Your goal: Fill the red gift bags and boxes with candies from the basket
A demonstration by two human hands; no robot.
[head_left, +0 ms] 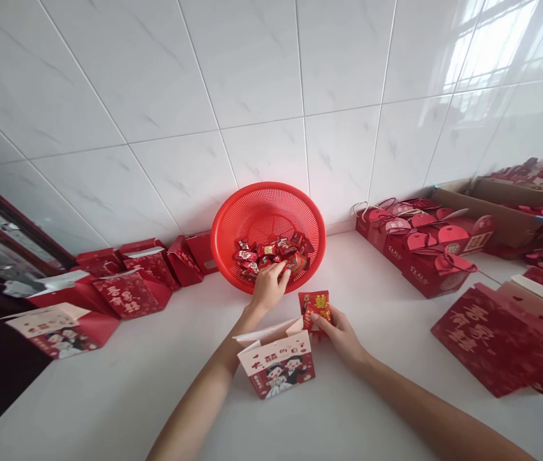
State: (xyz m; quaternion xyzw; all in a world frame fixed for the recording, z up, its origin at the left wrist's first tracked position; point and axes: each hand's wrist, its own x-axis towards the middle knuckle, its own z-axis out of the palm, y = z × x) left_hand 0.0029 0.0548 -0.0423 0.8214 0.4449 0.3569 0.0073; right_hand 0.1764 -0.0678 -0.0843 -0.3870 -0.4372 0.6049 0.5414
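Observation:
A red plastic basket (pixel 271 190) leans tilted against the tiled wall, with small red-wrapped candies (pixel 247 256) in its lower part. My left hand (pixel 270 286) reaches over the basket's front rim, its fingertips at the candies; whether they grip one cannot be made out. My right hand (pixel 341 333) is closed on red and gold packets (pixel 317 304), just right of an open-topped paper box (pixel 278 365). The box stands upright on the white table, shows a cartoon couple on its front, and sits below my left hand.
Several red paper boxes (pixel 130 294) stand at the left. Red gift boxes with cord handles (pixel 428 253) are at the right by the wall, near cardboard cartons (pixel 497 205). Larger red boxes (pixel 502 339) lie at the right front of the white table (pixel 156 390).

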